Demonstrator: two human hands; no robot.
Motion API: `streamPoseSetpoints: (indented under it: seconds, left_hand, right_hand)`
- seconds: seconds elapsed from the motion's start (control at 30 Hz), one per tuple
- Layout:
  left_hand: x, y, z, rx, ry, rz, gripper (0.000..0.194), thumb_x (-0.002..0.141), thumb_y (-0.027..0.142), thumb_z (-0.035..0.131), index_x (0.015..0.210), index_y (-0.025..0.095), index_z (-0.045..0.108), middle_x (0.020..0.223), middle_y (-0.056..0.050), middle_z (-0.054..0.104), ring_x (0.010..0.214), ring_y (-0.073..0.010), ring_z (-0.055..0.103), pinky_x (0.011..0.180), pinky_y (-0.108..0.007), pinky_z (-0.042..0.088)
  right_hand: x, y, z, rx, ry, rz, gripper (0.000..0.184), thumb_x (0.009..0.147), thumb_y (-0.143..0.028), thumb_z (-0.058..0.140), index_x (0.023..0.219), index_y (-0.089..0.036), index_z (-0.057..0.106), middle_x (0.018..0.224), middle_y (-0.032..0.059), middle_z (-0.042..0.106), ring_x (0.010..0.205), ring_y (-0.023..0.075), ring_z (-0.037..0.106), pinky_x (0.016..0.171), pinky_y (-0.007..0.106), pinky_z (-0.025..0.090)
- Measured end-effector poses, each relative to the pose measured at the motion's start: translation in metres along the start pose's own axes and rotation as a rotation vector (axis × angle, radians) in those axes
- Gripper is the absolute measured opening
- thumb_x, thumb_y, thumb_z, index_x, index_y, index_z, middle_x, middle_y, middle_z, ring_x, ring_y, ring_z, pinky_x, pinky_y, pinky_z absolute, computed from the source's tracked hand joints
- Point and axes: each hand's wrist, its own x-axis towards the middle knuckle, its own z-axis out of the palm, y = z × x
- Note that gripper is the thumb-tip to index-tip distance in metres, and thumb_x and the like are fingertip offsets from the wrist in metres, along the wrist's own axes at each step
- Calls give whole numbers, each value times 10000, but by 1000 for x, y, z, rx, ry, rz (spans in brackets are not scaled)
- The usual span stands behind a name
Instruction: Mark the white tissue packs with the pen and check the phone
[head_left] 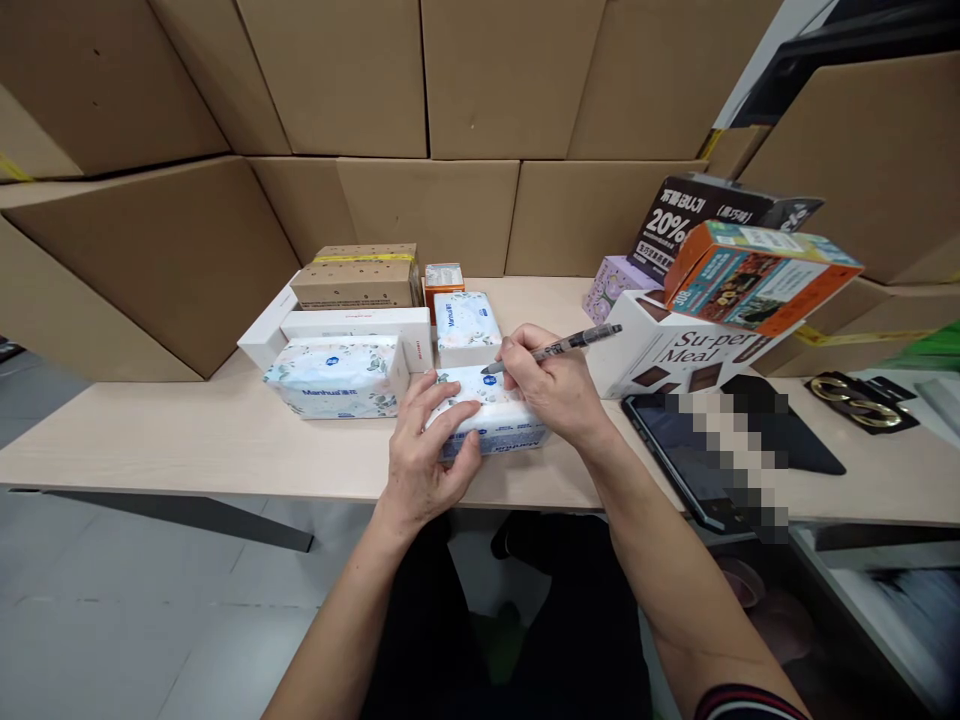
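Observation:
My right hand (556, 385) is closed round a dark pen (576, 343). The pen's tip is at or just above the top of a white tissue pack (499, 412) with blue print and a floral pattern; whether it touches cannot be made out. My left hand (426, 450) grips the left end of this pack, fingers over the top and thumb along the front side. Another Manhua tissue pack (334, 378) lies to the left. Behind the held pack stands a third tissue pack (466, 322).
White boxes (356, 320), a brown carton (364, 275) and an orange box (444, 278) stand behind the packs. At right are a Su-per Meal box (675, 350), an orange-blue box (757, 280), a black box (690, 220) and a tablet (667, 450). Large cardboard boxes (420, 210) wall the table's back.

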Motion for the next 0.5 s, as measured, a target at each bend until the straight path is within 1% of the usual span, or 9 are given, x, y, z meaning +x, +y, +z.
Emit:
streamPoseSetpoints:
  seconds: [0.13,0.3,0.5]
  left_hand:
    - [0,0,0,4,-3,5,323,851,169,637,1165,243,642,1240,-101,621,1291,-297,555,1118,-551,451]
    - [0,-1,0,10,-4,12,319,859,177,631,1170,246,635,1247,-96,617,1293,-297,554,1115,-562,457]
    - [1,-1,1,4,3,31,323,857,147,635,1172,220,630,1253,-103,608,1293,-287,549,1120,-569,452]
  right_hand:
    - [0,-1,0,-58,-3,-8,300,915,-352,499,645,-223,524,568,-37,560,584,123,522,603,282,387]
    - [0,-4,1,-104,-8,-11,313,912,-343,490,622,-225,479,571,-38,527,580,121,480,602,284,352]
    - [0,-6,2,-108,-23,-2,308,897,-312,487,605,-221,453,591,-41,520,587,119,469,610,289,335]
